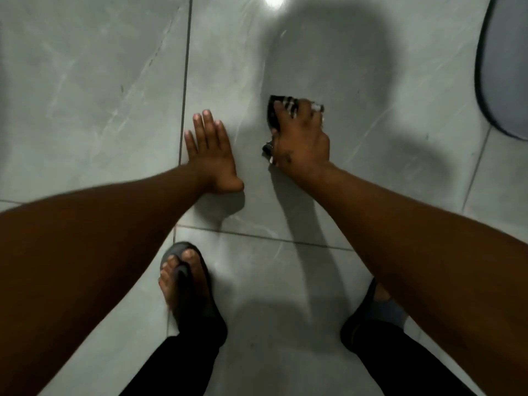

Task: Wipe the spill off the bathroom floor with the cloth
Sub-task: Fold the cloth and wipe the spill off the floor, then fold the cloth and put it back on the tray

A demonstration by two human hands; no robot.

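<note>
My right hand (301, 141) presses a dark cloth with white stripes (281, 105) flat against the grey tiled floor (94, 90). Most of the cloth is hidden under the palm and fingers; its edges stick out at the fingertips and by the thumb. My left hand (210, 151) lies flat on the floor to the left of the cloth, fingers together, holding nothing. No distinct puddle can be made out on the glossy tile; a faint wet sheen shows near the tile joint below my left hand.
My two feet in dark slippers (191, 290) stand on the tiles below the hands. A grey mat with a dark rim (505, 67) lies at the right edge. A lamp glare (274, 0) reflects at the top.
</note>
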